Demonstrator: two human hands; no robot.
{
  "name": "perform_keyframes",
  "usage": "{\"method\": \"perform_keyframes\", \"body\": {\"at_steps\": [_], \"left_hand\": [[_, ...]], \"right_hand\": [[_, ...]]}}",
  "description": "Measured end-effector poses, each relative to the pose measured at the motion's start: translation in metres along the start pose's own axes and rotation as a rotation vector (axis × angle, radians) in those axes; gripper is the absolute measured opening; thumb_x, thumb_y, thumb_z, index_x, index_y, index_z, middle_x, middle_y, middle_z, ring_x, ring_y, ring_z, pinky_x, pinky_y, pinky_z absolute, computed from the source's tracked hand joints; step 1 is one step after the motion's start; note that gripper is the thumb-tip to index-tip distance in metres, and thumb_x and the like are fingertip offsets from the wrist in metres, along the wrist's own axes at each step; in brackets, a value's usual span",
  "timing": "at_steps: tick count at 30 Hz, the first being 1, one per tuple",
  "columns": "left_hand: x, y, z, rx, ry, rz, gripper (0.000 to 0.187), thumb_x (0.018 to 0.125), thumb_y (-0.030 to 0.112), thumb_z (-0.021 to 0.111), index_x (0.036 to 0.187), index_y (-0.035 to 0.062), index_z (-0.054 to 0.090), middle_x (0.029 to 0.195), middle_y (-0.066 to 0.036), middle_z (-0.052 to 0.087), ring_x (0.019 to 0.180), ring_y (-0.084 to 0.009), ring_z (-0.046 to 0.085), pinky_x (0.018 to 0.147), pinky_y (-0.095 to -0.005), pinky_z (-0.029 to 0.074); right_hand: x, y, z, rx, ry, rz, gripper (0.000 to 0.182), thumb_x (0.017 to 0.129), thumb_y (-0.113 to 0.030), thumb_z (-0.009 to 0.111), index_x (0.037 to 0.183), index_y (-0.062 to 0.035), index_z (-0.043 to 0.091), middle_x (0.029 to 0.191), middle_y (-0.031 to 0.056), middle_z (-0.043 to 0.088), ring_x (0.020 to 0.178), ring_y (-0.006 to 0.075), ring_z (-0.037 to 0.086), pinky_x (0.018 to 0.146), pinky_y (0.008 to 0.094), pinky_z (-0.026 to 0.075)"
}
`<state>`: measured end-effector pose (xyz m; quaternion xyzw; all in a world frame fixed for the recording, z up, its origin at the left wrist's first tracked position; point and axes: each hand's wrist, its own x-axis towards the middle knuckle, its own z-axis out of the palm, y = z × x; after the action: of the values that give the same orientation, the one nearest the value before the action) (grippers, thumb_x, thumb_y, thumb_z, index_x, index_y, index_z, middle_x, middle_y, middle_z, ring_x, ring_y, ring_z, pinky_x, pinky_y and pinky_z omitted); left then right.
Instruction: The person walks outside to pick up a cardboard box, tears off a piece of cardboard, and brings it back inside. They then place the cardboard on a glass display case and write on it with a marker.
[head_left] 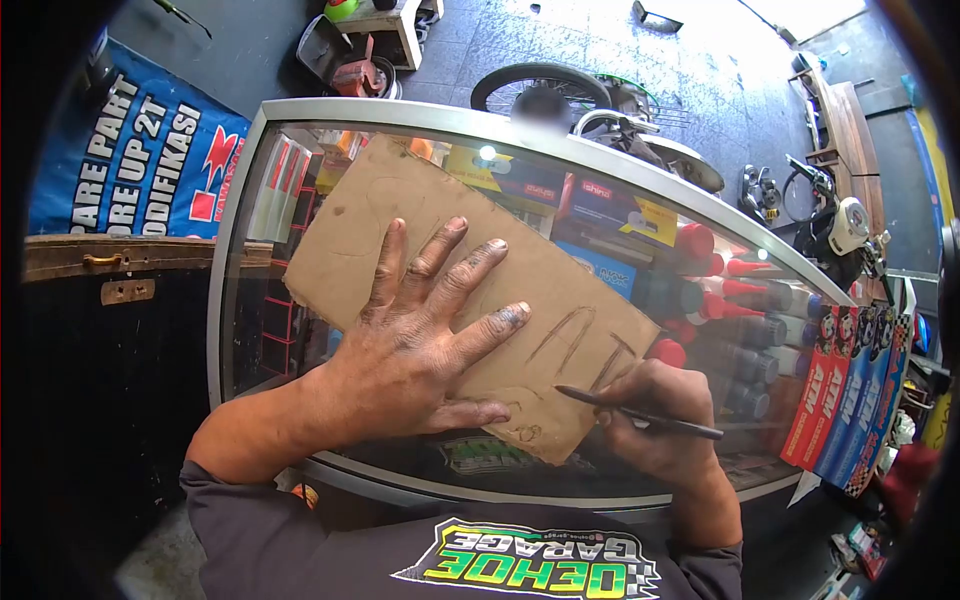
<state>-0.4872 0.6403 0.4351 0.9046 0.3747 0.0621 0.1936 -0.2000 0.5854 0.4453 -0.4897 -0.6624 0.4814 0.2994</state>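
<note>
A piece of brown cardboard lies slanted on the glass top of a display case. My left hand rests flat on it with the fingers spread, dark smudges showing on the fingertips. Large letter strokes that look like "A" and "T" are drawn on the right part of the sheet, and fainter marks and small loops appear elsewhere. In my right hand is a slim dark pencil, pinched between thumb and fingers. Its tip is at the cardboard surface, just below the "A".
Boxes and red-capped bottles show through the glass. Red and blue ATM boxes stand at the case's right end. Beyond it are a motorcycle wheel and other motorcycle parts on the floor. A blue banner hangs at left.
</note>
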Motion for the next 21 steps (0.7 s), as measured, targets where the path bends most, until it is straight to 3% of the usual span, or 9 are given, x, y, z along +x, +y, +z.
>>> {"method": "perform_keyframes", "body": {"at_steps": [3,6,8,12,14,18,19,21], "left_hand": [[0.000,0.000,0.000,-0.006,0.000,0.003,0.081,0.074,0.071,0.074,0.136,0.0188,0.062,0.157,-0.023,0.034,0.150,-0.0485,0.015,0.119,-0.0668,-0.007],[0.000,0.000,0.000,-0.006,0.002,0.003,0.082,0.074,0.070,0.075,0.136,0.0189,0.062,0.157,-0.023,0.033,0.150,-0.0484,0.015,0.120,-0.0668,-0.007],[0.000,0.000,0.000,-0.010,0.001,-0.003,0.081,0.073,0.070,0.075,0.136,0.0189,0.062,0.157,-0.023,0.033,0.150,-0.0483,0.015,0.119,-0.0675,-0.006],[0.001,0.000,-0.001,-0.001,-0.004,0.002,0.081,0.073,0.069,0.076,0.135,0.0190,0.062,0.157,-0.023,0.033,0.150,-0.0481,0.015,0.119,-0.0682,-0.004],[0.000,0.001,-0.001,0.000,0.006,0.004,0.081,0.072,0.070,0.076,0.134,0.0188,0.062,0.157,-0.023,0.033,0.150,-0.0481,0.016,0.119,-0.0686,-0.003],[0.002,0.001,-0.003,0.009,-0.001,0.010,0.082,0.071,0.070,0.077,0.134,0.0186,0.062,0.157,-0.022,0.033,0.150,-0.0481,0.016,0.119,-0.0689,-0.003],[0.001,0.001,-0.003,0.007,0.002,0.009,0.082,0.071,0.070,0.077,0.133,0.0184,0.063,0.156,-0.022,0.033,0.150,-0.0481,0.016,0.119,-0.0691,-0.003],[0.001,0.001,-0.002,0.004,0.002,0.014,0.082,0.071,0.069,0.077,0.133,0.0183,0.063,0.156,-0.022,0.034,0.150,-0.0481,0.017,0.119,-0.0693,-0.003]], "right_hand": [[0.002,-0.001,0.005,-0.011,0.178,0.035,0.018,0.076,-0.002,0.076,0.091,-0.0004,0.068,0.080,0.0119,0.072,0.070,0.0171,0.072,0.064,0.0279,0.055],[-0.003,0.000,0.002,-0.005,0.007,0.025,0.018,0.075,-0.002,0.076,0.091,-0.0008,0.068,0.081,0.0123,0.072,0.072,0.0187,0.073,0.064,0.0284,0.055],[-0.004,0.005,0.002,0.003,0.098,0.066,0.019,0.074,-0.002,0.077,0.091,-0.0007,0.068,0.081,0.0117,0.071,0.070,0.0175,0.072,0.064,0.0282,0.055],[-0.002,-0.001,0.003,0.035,0.010,0.011,0.017,0.076,-0.002,0.076,0.091,0.0002,0.067,0.080,0.0117,0.071,0.067,0.0164,0.069,0.063,0.0280,0.054],[-0.001,-0.001,0.004,0.048,0.212,0.119,0.016,0.077,-0.001,0.075,0.091,0.0011,0.067,0.078,0.0116,0.070,0.068,0.0154,0.069,0.064,0.0277,0.054],[0.002,0.002,-0.003,-0.044,0.074,0.001,0.014,0.079,0.001,0.073,0.091,0.0020,0.066,0.079,0.0095,0.070,0.071,0.0121,0.068,0.063,0.0271,0.053],[0.004,0.003,0.002,0.018,0.222,0.065,0.013,0.080,0.000,0.073,0.091,0.0017,0.066,0.079,0.0086,0.070,0.072,0.0114,0.067,0.063,0.0268,0.053],[0.005,0.006,0.001,0.016,0.243,0.049,0.013,0.081,0.000,0.073,0.091,0.0017,0.066,0.078,0.0086,0.070,0.072,0.0112,0.067,0.063,0.0265,0.053]]}}
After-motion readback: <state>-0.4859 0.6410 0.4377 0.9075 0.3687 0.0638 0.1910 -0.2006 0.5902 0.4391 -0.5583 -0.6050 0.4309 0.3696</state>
